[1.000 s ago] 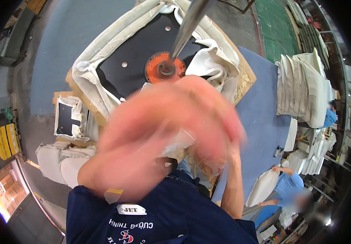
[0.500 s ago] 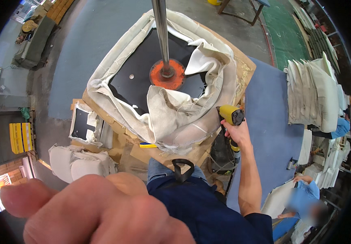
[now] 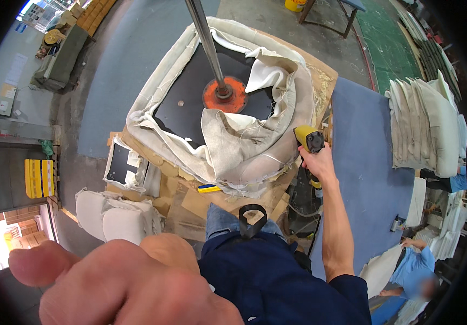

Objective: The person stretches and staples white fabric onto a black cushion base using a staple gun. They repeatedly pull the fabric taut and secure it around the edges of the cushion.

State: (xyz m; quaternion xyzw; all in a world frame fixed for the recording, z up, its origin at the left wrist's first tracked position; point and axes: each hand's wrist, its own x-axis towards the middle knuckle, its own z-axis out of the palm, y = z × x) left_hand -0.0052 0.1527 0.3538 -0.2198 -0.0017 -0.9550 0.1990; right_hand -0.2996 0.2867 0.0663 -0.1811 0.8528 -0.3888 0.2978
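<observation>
My right hand (image 3: pixel 319 162) is wrapped round the grip of a yellow and black staple gun (image 3: pixel 310 138), at the right side of an upholstered seat. That seat (image 3: pixel 228 162) has beige fabric loosely folded over its edges, and a black base panel (image 3: pixel 176 116) shows in its middle. An orange disc (image 3: pixel 237 96) on a slanting metal rod (image 3: pixel 207 46) rests on the panel. Very large at the lower left, my left hand (image 3: pixel 136 284) is raised close to the camera with its fingers curled. Whatever it may hold is hidden.
A wooden board (image 3: pixel 325 81) lies under the seat. To the right stretches a blue-grey table (image 3: pixel 371 141) with stacked beige cushions (image 3: pixel 423 124) beside it. More padded pieces (image 3: pixel 128 219) sit at the left. A person in a blue shirt (image 3: pixel 412 268) handles fabric at the lower right.
The whole view has shifted, so the seat and surroundings appear farther right. My right hand still grips the staple gun beside the seat. My left hand stays raised near the camera, slightly lower in view.
</observation>
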